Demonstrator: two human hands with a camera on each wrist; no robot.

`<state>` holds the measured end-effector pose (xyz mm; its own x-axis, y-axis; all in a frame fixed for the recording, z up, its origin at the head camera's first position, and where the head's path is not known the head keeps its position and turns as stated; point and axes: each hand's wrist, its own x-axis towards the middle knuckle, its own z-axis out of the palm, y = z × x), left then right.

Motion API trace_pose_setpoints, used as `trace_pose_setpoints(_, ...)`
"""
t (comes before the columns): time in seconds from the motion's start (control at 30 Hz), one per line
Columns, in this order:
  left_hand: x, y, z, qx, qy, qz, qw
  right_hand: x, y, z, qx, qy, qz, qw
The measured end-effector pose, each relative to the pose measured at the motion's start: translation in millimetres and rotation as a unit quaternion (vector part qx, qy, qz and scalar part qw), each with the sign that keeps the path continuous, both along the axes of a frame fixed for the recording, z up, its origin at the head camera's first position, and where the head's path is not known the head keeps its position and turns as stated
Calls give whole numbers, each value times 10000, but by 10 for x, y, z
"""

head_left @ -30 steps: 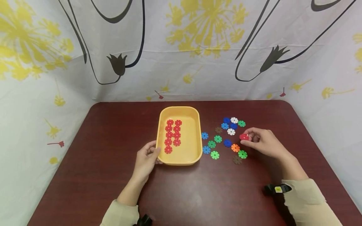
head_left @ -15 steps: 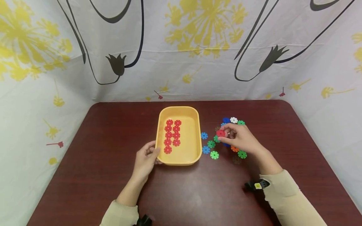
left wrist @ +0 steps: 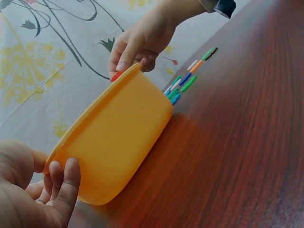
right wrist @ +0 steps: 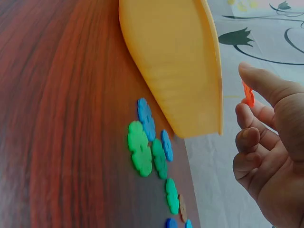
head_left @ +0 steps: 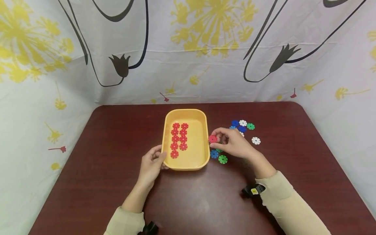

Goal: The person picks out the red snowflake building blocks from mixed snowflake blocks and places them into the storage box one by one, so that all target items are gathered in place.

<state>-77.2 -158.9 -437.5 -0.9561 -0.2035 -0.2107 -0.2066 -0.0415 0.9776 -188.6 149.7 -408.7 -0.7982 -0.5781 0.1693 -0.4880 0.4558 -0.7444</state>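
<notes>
A yellow plastic tray (head_left: pixel 197 143) stands in the middle of the table, with several red snowflake discs (head_left: pixel 175 139) laid in two columns on its left side. My left hand (head_left: pixel 151 166) holds the tray's lower left corner, thumb on the rim and fingers outside, as the left wrist view confirms. Beside the tray's right rim, my right hand (head_left: pixel 233 143) pinches another red snowflake disc (right wrist: pixel 248 94) between thumb and fingers. It is above the table in the right wrist view. Some loose discs are hidden under the right hand in the head view.
Right of the tray lie loose discs: a blue disc (head_left: pixel 214 154), a bright green disc (head_left: pixel 223 159), a white disc (head_left: pixel 256 140) and several others. The dark red-brown table (head_left: pixel 123 130) meets a patterned cloth (head_left: pixel 205 75) behind it.
My right hand has carried the red disc leftward from the far side of the loose discs to the tray's right rim. A white disc shows where that hand was. My left hand stays put.
</notes>
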Motion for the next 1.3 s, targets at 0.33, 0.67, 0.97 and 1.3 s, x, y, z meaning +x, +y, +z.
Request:
trace_pose_setpoints(0.33, -7, -7, -33, -2, 105, 15, 9999, -18, -226, 68, -110, 114, 249, 9996)
trace_pose_setpoints(0.67, -16, 0, -29, 19, 52, 43, 10000, -13, -427, 40, -213, 117, 478, 9986)
trace_pose_setpoints(0.97, -29, -11, -13, 86, 62, 6, 9999, 12, -595, 38, -221, 196, 579, 9979)
trace_pose_setpoints(1.3, -25, -7, -5, 61, 55, 24, 10000, 4, -723, 28, -257, 413, 705, 9963)
